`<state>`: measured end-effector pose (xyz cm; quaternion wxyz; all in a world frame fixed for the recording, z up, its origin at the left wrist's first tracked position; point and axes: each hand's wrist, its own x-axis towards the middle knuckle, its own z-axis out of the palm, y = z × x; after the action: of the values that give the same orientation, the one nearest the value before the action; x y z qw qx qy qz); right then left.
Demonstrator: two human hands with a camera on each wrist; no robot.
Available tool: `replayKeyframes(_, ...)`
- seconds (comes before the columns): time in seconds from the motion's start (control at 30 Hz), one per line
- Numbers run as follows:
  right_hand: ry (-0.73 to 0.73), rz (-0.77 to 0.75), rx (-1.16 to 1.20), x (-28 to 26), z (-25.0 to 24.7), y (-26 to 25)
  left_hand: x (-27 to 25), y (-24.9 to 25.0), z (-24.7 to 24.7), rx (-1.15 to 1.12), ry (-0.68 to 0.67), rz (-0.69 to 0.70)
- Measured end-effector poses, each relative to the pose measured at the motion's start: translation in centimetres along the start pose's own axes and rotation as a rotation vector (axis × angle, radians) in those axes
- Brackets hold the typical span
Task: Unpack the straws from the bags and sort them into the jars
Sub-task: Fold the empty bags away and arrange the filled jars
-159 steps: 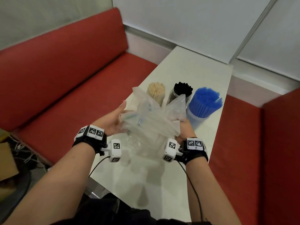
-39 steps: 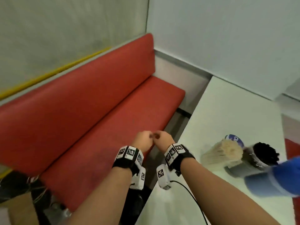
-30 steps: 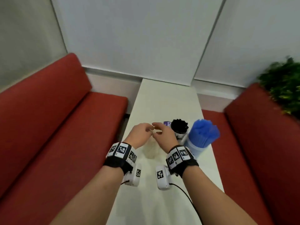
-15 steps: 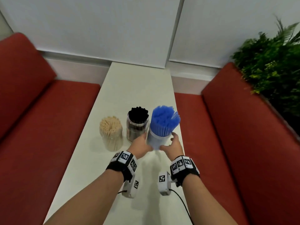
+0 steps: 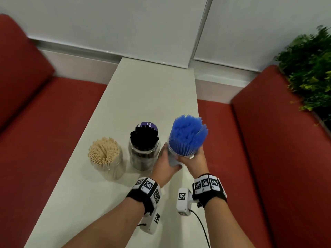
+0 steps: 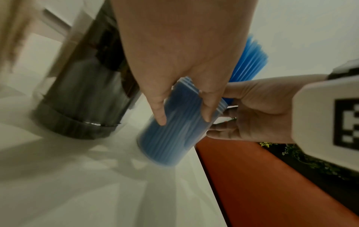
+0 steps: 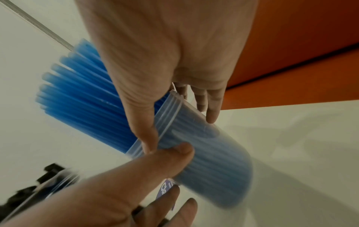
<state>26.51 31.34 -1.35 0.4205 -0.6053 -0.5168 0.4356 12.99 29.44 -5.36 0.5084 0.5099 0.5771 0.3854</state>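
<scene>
Blue-straw jar (image 5: 174,156) is off the white table (image 5: 146,97), tilted, base hanging above the tabletop near its right edge; wrist views show it slanted with the blue straws (image 5: 188,135) fanning out of the open mouth. Left hand (image 5: 165,162) wraps the jar body from the left, fingers laid down the wall. Right hand (image 5: 194,159) clasps the rim area from the right, thumb across the threaded neck. Both are snug holds on the jar, not loose.

Risks, as judgement: no lid and the straws stand well proud of the rim, so more tilt could slide them out onto the table or the red bench (image 5: 268,158). The smooth clear plastic could slip in the hands. The black-straw jar (image 5: 144,154) stands just beside the left hand, so a sideways swing could knock it, and it in turn sits near the beige-straw jar (image 5: 106,159). The purple lid (image 5: 148,125) lies behind the black jar. A potted plant (image 5: 311,68) is far right, well clear.

Versus half a second back: the blue jar stood on the table with the hands just closing on its base; now it is raised and leaning. The other two jars have not moved. No bags in view now; five seconds ago both hands held a crumpled clear bag.
</scene>
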Motion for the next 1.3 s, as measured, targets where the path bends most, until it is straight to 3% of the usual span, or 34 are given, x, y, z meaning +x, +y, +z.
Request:
replayKeyframes(0.23,-0.043,0.008,0.031,4.5,-0.8,0.8,4.5,-0.2,2.4,-0.127,0.047,0.015)
replayKeyframes(0.43,-0.123,0.003,0.029,6.9,-1.8,0.3,7.4,1.3,3.4,-0.026,0.255,0.042)
replayKeyframes(0.7,0.058,-0.215,0.045,8.5,1.0,-1.9,9.3,2.1,3.6,-0.081,0.275,0.128)
replayKeyframes(0.93,0.245,-0.148,0.075,8.9,1.6,-1.2,10.3,1.6,3.6,-0.01,0.336,0.071)
replayKeyframes(1.07,0.295,-0.244,0.094,8.6,0.5,-2.4,10.3,1.4,3.8,-0.098,0.289,0.078)
replayKeyframes(1.17,0.238,-0.288,0.17,8.2,-1.1,-2.6,9.7,0.9,3.4,-0.029,0.281,0.095)
replayKeyframes(1.3,0.091,-0.127,0.137,7.0,-1.4,-1.7,9.5,1.6,3.0,-0.073,0.259,0.089)
